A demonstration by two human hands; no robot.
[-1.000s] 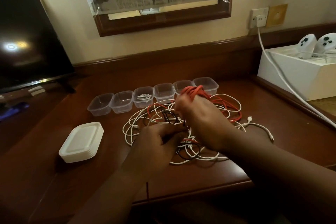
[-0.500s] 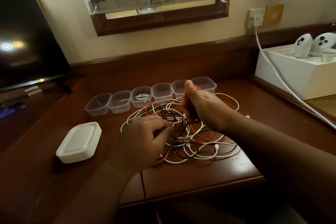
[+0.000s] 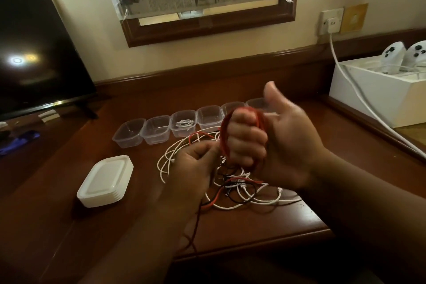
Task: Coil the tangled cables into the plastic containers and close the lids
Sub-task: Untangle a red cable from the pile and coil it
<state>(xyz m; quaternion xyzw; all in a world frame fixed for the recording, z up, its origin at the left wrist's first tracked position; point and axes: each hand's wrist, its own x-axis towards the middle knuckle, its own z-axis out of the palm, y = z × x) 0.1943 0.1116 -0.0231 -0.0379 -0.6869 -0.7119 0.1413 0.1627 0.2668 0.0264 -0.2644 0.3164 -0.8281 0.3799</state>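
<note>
The red cable [image 3: 239, 131] is wound in several loops around the curled fingers [image 3: 244, 143] of the right hand [image 3: 276, 145], whose thumb points up, so this grip is closed around the coil. It is held above the surface [image 3: 265, 221], in front of the row of boxes [image 3: 184, 124]. The left hand [image 3: 196, 166] pinches the free part of the same cable just beside the coil, and a red length hangs down from it toward the near edge. Under both hands lies the tangle [image 3: 232, 182] of white, black and red cables.

The cable looks thin, light and soft. I think it will bend easily but may spring open when released, so it is better to take the whole coil across all loops and not by one strand. The loose part can catch on the tangle, so it should be fed slowly.

One box holds a white cable [image 3: 183, 123] already; the others I can see look empty. The stack of lids [image 3: 106, 180] sits to the left, well apart from the boxes.
</note>
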